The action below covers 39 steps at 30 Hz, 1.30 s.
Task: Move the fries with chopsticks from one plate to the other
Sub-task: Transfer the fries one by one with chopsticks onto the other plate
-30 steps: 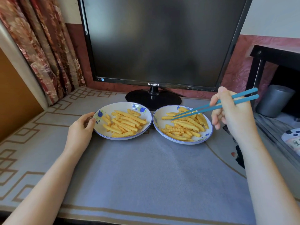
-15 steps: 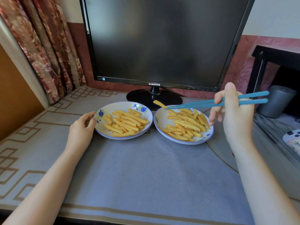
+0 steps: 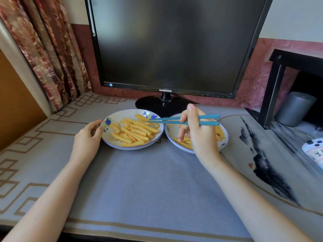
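Your right hand (image 3: 197,135), grasping the chopsticks (image 3: 208,123), has swung left; tips point left over the left plate (image 3: 120,114), your left hand (image 3: 87,138) holding its rim.

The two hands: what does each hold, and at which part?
The right hand grips the blue chopsticks at their rear half. The left hand holds the left plate by its left rim.

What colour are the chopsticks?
Plain teal blue chopsticks, clearest in the head view, held by the right hand.
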Available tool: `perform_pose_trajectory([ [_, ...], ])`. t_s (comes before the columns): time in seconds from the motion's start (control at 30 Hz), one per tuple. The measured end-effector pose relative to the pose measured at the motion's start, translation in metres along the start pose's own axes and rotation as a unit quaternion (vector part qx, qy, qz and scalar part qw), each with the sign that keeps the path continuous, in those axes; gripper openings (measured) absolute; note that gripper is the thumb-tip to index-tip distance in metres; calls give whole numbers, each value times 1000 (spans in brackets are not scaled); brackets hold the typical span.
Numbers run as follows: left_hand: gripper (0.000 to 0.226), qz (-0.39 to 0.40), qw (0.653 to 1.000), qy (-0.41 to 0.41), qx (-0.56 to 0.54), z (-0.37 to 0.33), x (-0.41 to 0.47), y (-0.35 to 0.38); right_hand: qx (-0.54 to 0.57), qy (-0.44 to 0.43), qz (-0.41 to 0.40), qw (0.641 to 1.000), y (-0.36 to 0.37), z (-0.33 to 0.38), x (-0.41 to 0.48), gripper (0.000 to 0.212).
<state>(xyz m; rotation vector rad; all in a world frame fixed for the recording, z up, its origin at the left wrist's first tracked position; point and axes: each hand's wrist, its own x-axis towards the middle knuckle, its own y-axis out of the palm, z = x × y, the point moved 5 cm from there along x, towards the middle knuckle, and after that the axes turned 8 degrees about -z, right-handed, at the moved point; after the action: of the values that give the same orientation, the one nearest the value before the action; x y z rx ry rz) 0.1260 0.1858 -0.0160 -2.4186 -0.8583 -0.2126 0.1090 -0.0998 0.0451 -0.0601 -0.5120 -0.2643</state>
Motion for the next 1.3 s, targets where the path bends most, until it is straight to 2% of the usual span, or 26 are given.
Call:
perform_pose_trajectory([
  [0.17,32,-3,1000,5,-1,0,1,0,-14,-2,26,1000,0,-1,-2,38],
  [0.4,32,-2,1000,9,1,0,1,0,25,-15,-54,998,-37,16,18,38],
  [0.5,32,-2,1000,10,0,0,1,0,5,-25,-91,996,-61,19,30,40],
  [0.67,32,-2,1000,8,2,1,1,0,-42,-9,-98,994,-86,13,40,40],
  [1.0,32,-4,1000,7,2,1,1,0,-81,13,-68,994,-80,0,41,40],
  [1.3,31,-4,1000,15,5,0,1,0,-46,-5,-108,993,-74,6,32,44],
])
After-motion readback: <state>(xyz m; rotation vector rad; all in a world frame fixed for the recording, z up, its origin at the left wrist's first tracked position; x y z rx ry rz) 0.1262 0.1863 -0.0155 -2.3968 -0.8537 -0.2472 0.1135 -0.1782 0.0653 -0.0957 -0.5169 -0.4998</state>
